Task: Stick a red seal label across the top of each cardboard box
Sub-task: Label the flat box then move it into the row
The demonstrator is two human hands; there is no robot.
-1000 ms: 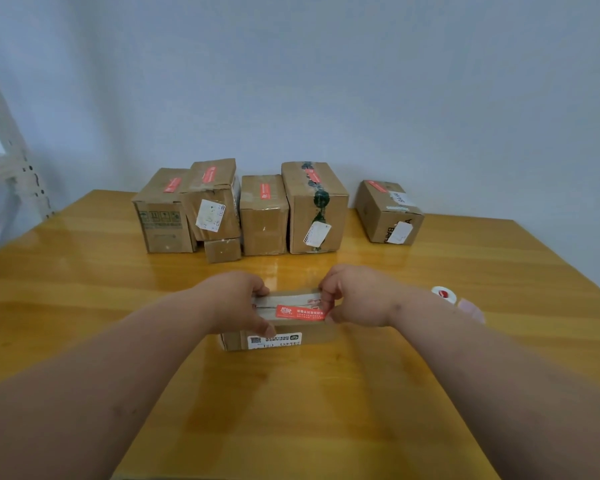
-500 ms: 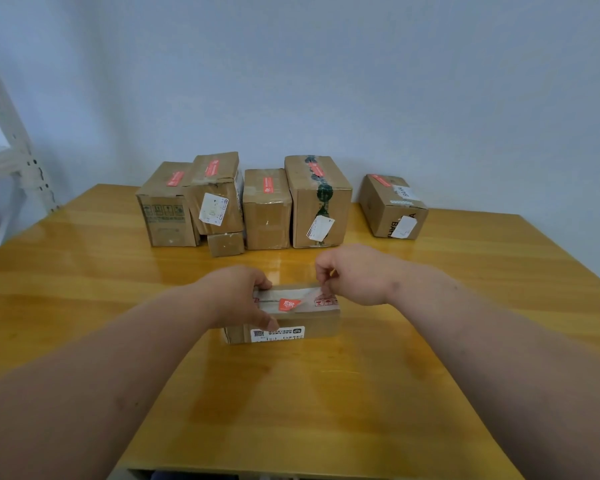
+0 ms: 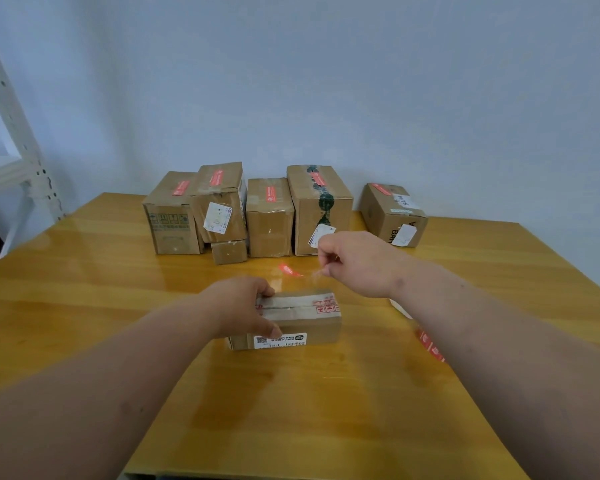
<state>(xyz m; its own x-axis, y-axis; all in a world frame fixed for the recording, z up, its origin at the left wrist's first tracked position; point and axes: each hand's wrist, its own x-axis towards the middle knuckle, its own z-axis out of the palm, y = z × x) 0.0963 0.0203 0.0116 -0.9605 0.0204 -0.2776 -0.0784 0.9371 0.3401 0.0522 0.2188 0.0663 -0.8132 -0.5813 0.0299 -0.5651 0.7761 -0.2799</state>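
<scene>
**Small box, centre frame: seal label in the air**

I am gripping the small cardboard box (image 3: 291, 318) at its left end with my left hand (image 3: 241, 306), long axis running left to right on the bench (image 3: 84, 306). My right hand (image 3: 355, 263), just above and right of it, is pinching something blurred; a red label (image 3: 288, 270) is hovering beside those fingers (image 3: 321, 251), seemingly attached. The box lies below-left of the label. Sealed boxes (image 3: 271, 216) are standing behind.

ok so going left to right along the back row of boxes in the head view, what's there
box with printed symbols → tilted box with a white label, propped on a small box → plain box → tall box with green tape → angled box standing apart
</scene>
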